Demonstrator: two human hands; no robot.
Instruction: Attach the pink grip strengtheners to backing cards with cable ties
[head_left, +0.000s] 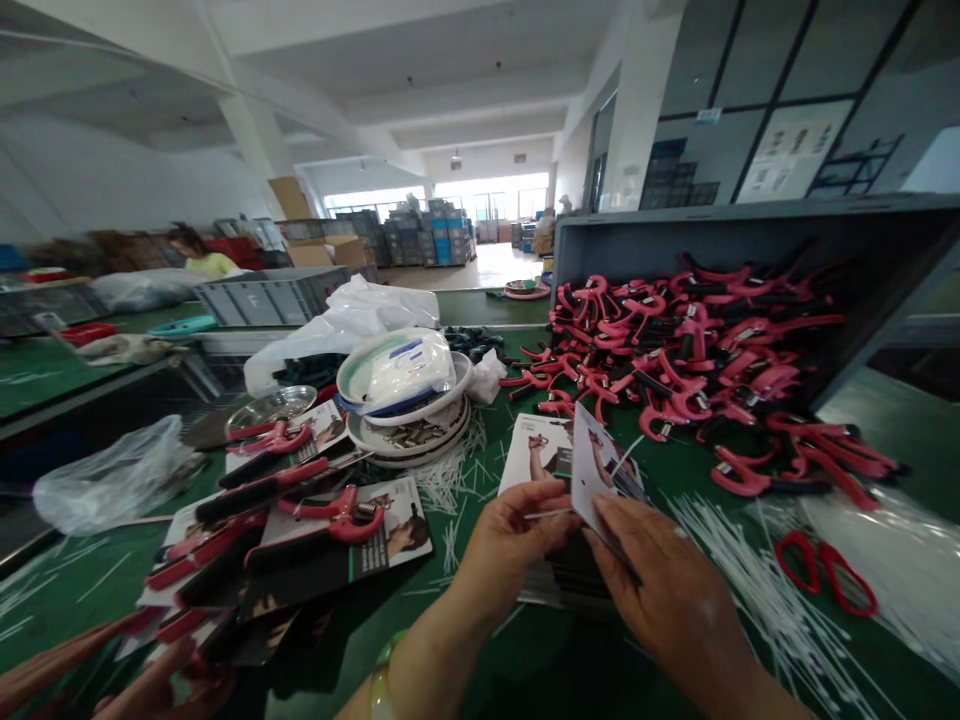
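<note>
My left hand (506, 540) pinches a white tie (549, 514), my right hand (664, 565) pinches the card (586, 468), and pulling too hard could rip it.

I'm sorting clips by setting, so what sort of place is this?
Probably a factory assembly or packing workshop: red-handled tools heap in a grey crate, white zip ties lie loose on the green worktop, and stacked bins stand farther back.
</note>
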